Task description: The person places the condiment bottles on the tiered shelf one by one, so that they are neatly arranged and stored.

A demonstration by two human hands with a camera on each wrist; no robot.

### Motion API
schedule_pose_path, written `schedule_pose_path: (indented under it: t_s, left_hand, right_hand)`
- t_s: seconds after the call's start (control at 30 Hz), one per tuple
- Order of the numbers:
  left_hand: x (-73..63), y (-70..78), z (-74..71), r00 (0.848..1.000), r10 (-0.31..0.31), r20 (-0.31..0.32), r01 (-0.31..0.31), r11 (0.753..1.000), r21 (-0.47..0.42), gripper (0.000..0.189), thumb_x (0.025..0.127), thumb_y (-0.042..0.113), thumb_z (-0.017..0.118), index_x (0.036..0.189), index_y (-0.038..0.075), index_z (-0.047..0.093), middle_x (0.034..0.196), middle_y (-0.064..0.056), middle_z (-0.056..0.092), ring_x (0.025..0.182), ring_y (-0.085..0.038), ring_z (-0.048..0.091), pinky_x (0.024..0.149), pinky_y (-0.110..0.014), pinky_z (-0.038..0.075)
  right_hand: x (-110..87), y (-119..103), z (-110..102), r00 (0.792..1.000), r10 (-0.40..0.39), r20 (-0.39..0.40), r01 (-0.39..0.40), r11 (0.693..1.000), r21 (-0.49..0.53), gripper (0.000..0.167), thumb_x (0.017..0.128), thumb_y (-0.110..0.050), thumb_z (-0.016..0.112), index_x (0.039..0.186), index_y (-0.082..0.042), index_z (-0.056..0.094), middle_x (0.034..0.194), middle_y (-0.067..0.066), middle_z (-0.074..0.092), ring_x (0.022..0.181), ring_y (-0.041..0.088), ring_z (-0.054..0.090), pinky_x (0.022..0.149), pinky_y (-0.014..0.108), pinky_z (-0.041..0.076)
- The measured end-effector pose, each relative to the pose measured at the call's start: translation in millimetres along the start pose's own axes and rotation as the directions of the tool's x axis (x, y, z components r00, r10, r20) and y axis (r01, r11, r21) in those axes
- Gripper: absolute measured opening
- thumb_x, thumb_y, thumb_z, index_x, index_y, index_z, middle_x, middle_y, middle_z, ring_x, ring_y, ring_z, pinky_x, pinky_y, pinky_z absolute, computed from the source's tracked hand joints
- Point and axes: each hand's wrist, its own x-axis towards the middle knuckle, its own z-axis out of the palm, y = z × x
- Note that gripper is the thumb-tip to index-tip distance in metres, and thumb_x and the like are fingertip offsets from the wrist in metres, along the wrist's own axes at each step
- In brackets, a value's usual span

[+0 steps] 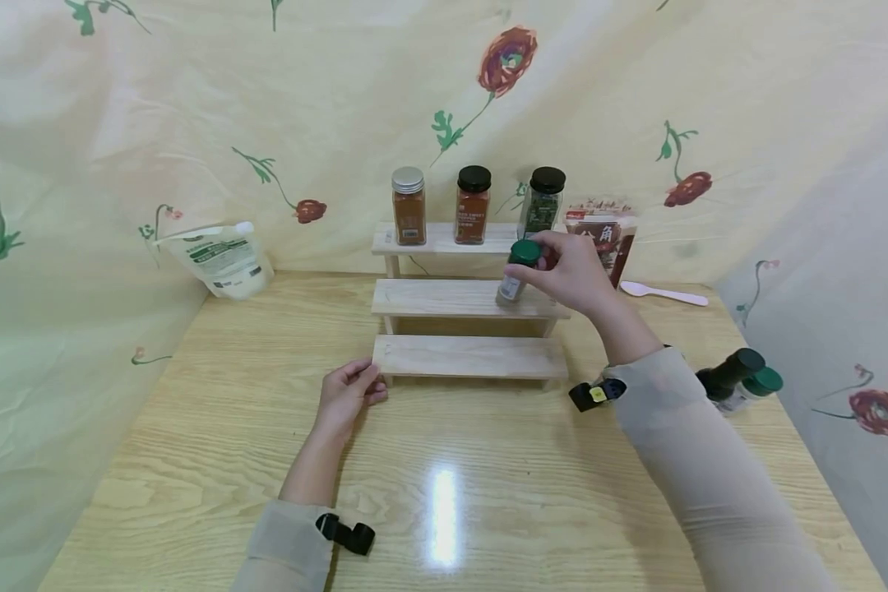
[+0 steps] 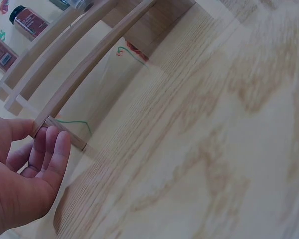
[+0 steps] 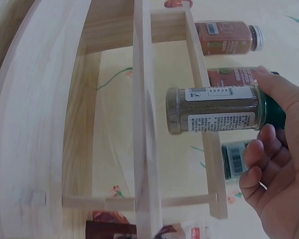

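My right hand (image 1: 573,271) grips a spice jar (image 1: 512,286) by its green cap, over the right part of the middle step of a three-step wooden rack (image 1: 469,358). In the right wrist view the clear spice jar (image 3: 219,110) shows brownish contents and white printed labels; whether its base touches the step I cannot tell. My left hand (image 1: 349,399) pinches the left end of the rack's lowest step. The left wrist view shows the thumb on the board's edge and the curled fingers (image 2: 52,154) beneath, beside a short leg.
On the top step stand a silver-capped jar (image 1: 409,207), a black-capped red jar (image 1: 473,205) and a black-capped green jar (image 1: 542,201). A pouch (image 1: 225,259) stands back left. Back right are a brown bag (image 1: 607,234) and spoon (image 1: 664,293). Bottles (image 1: 733,374) sit beside my right sleeve.
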Motion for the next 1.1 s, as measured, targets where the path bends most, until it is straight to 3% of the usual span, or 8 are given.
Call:
schedule_pose_path:
  t_s: [0.23,0.63,0.9,1.1]
  left_hand:
    - [0.3,-0.1,-0.1,1.000,0.011,0.007,-0.011,1.000,-0.006,0.036,0.101,0.000,0.059,0.132,-0.017,0.052,0.086,-0.009,0.064,0.069,-0.012,0.066,0.070,-0.023,0.064]
    - [0.7,2.4,-2.9,1.000,0.015,-0.004,-0.015,1.000,0.012,0.039,0.102,0.002,0.059,0.135,-0.017,0.051,0.090,-0.010,0.064,0.072,-0.012,0.065,0.073,-0.023,0.064]
    - [-0.9,0.1,1.1,1.000,0.004,-0.003,-0.004,1.000,0.013,0.038,0.102,0.002,0.059,0.134,-0.016,0.052,0.090,-0.010,0.064,0.072,-0.012,0.065,0.073,-0.024,0.064]
    - [-1.1,-1.9,-1.0,1.000,0.008,0.006,-0.008,1.000,0.001,0.039,0.102,0.003,0.060,0.135,-0.016,0.051,0.091,-0.010,0.064,0.073,-0.012,0.066,0.075,-0.025,0.065]
  right_hand:
    - [7.1,-5.7,12.8,1.000,0.010,0.021,-0.011,0.999,0.044,0.041,0.087,-0.041,0.081,0.109,-0.008,0.070,0.081,0.011,0.058,0.074,0.023,0.050,0.056,0.026,0.042]
    - [24.5,-29.3,39.0,0.996,-0.085,0.035,0.082,0.993,0.088,0.032,0.088,-0.036,0.081,0.100,-0.009,0.069,0.076,0.009,0.057,0.070,0.022,0.049,0.056,0.027,0.040]
    - [32.5,-39.4,54.1,0.992,-0.122,0.029,0.119,0.988,0.095,0.036,0.088,-0.034,0.081,0.106,-0.005,0.070,0.076,0.008,0.058,0.071,0.021,0.050,0.058,0.027,0.042]
    - [37.2,-45.2,66.3,0.994,-0.091,0.062,0.082,0.988,0.133,0.037,0.088,-0.033,0.081,0.109,-0.005,0.069,0.080,0.009,0.058,0.074,0.022,0.050,0.060,0.028,0.043]
